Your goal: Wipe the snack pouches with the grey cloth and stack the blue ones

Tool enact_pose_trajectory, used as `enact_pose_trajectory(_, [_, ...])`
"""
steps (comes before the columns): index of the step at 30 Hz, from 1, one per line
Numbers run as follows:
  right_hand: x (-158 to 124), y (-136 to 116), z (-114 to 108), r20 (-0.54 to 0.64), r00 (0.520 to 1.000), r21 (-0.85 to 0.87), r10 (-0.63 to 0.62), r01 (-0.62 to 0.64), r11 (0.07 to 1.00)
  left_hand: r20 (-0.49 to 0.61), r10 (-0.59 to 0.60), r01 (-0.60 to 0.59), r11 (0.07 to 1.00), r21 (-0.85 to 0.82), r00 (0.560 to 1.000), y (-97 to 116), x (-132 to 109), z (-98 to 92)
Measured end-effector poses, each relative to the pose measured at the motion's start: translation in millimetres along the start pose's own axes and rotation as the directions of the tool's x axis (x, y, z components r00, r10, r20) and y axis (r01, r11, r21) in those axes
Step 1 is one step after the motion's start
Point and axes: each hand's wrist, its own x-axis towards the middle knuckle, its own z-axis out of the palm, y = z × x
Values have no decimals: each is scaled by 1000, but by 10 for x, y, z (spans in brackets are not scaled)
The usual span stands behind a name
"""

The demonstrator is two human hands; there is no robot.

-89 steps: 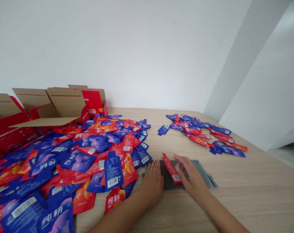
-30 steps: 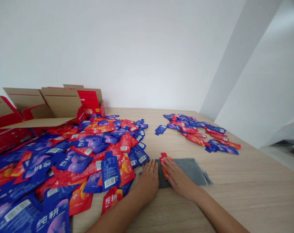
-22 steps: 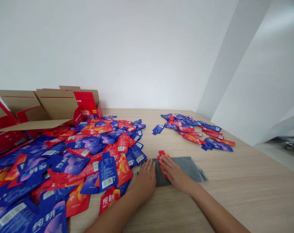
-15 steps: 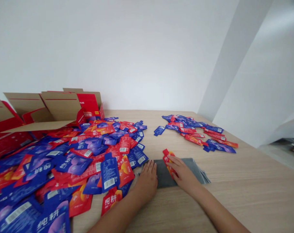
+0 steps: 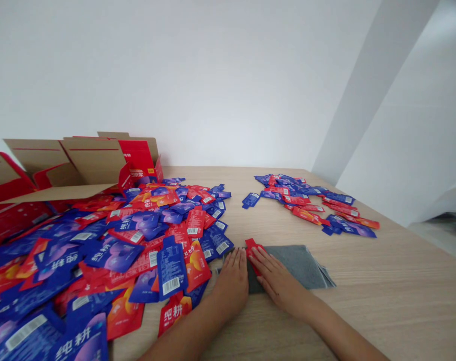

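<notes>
A grey cloth-like stack (image 5: 299,260) lies flat on the wooden table (image 5: 382,301). My left hand (image 5: 231,278) rests flat on its left end, fingers stretched out. My right hand (image 5: 275,278) lies flat beside it, palm down, pressing a red sachet (image 5: 251,245) onto the grey stack. Only the sachet's top end shows past my fingertips. A big heap of red and blue sachets (image 5: 111,245) spreads to the left of my hands.
A smaller pile of red and blue sachets (image 5: 310,205) lies at the far right of the table. Open red cardboard boxes (image 5: 70,170) stand at the back left. A white wall rises behind the table.
My right hand has laid the red sachet down flat and slid it left against my left hand, after lifting it slightly half a second ago. My left hand stayed put.
</notes>
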Motion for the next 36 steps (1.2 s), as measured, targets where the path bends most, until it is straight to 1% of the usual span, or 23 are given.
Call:
enact_pose_trajectory(3, [73,182,82,-31,996,-31,84,-85,996,-15,6,-6,1000,14,1000,0,11,13])
enact_pose_trajectory(6, [100,206,85,-50,988,-16,145,-146,989,-17,0,0,1000,17,1000,8,12,-14])
enact_pose_trajectory(8, [80,135,76,-53,991,55,122,-119,991,-7,-5,5,1000,1,1000,17,6,-46])
enact_pose_trajectory(10, [43,60,63,-75,993,166,96,-82,983,-12,-13,13,999,-34,1000,26,-8,-85])
enact_pose_trajectory(11, [26,43,51,-97,990,221,106,-83,972,-21,-11,9,998,-57,1000,30,-19,-105])
enact_pose_trajectory(13, [8,86,12,-164,969,284,184,-132,950,-42,33,-37,994,-101,999,32,-46,-139])
enact_pose_trajectory(15, [25,242,-47,-248,927,258,283,-218,941,-37,128,-132,982,-136,991,27,-73,-157])
enact_pose_trajectory(17, [91,488,-128,-314,884,160,347,-311,937,-10,223,-222,961,-162,975,17,-88,-157])
enact_pose_trajectory(18, [141,631,-178,-329,867,103,375,-362,927,0,249,-245,954,-173,968,12,-89,-152])
enact_pose_trajectory(20, [259,929,-296,-299,841,-29,450,-480,877,-4,253,-250,950,-186,967,7,-81,-135])
enact_pose_trajectory(21, [316,1074,-362,-273,809,-101,521,-562,821,-14,241,-240,953,-187,970,7,-74,-126])
enact_pose_trajectory(22, [364,1211,-429,-256,758,-163,600,-646,746,-24,231,-231,955,-187,973,10,-67,-118])
enact_pose_trajectory(23, [401,1337,-494,-259,722,-178,642,-689,703,-31,223,-225,956,-188,974,15,-63,-111])
enact_pose_trajectory(26, [434,1613,-627,-265,637,-189,724,-771,609,-43,218,-222,954,-201,975,35,-69,-100])
enact_pose_trajectory(28, [417,1695,-643,-254,613,-204,748,-790,579,-62,218,-226,952,-205,974,52,-82,-100])
enact_pose_trajectory(29, [406,1704,-631,-248,619,-219,746,-785,579,-74,220,-230,952,-201,973,61,-88,-102])
enact_pose_trajectory(30, [394,1692,-611,-243,634,-239,734,-772,589,-85,224,-237,952,-193,971,70,-92,-106])
enact_pose_trajectory(34, [340,1512,-534,-216,744,-328,633,-666,670,-124,267,-282,950,-134,956,97,-94,-118])
enact_pose_trajectory(36, [295,1398,-541,-198,788,-366,583,-612,702,-137,286,-299,950,-92,948,103,-87,-117])
